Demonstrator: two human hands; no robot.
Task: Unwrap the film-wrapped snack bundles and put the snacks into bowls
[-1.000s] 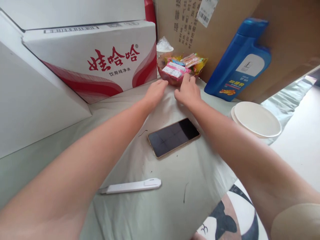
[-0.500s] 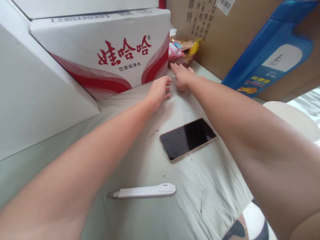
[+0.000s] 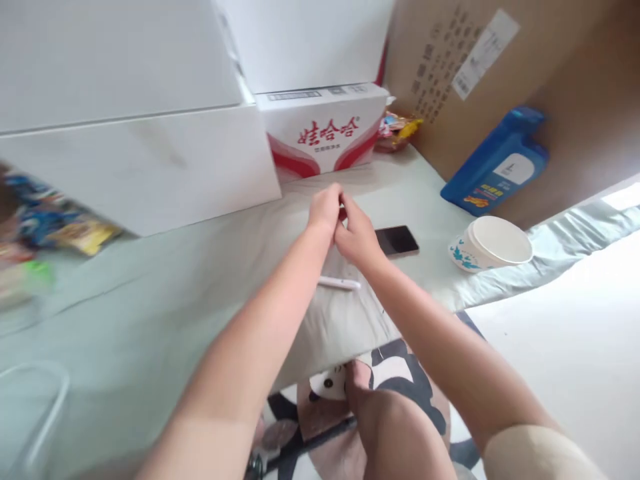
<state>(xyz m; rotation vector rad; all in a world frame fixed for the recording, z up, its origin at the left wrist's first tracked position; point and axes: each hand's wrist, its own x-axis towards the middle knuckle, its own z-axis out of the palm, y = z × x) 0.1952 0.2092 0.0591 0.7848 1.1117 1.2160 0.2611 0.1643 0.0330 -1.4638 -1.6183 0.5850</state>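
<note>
My left hand [image 3: 325, 210] and my right hand [image 3: 358, 233] meet over the cloth-covered surface, fingers curled and touching each other. A small dark reddish patch shows in the gap between them; whether it is something held I cannot tell. Just right of my right hand lies a black smartphone [image 3: 400, 240], partly covered by that hand. Below my hands is a white utility knife [image 3: 345, 283], its left end hidden by my left forearm. Behind them stands a white and red water carton [image 3: 325, 143].
White boxes [image 3: 200, 167] stand at the left and back. At right are a blue bottle [image 3: 500, 163], a paper bowl [image 3: 470, 250] and a large brown carton [image 3: 430, 40]. Snack packets lie in a bowl [image 3: 395, 140] behind; more packets [image 3: 85, 233] lie far left.
My hands have drawn back from near the snack bowl and come together. The view has pulled back and shows more of the surface, the floor and my leg.
</note>
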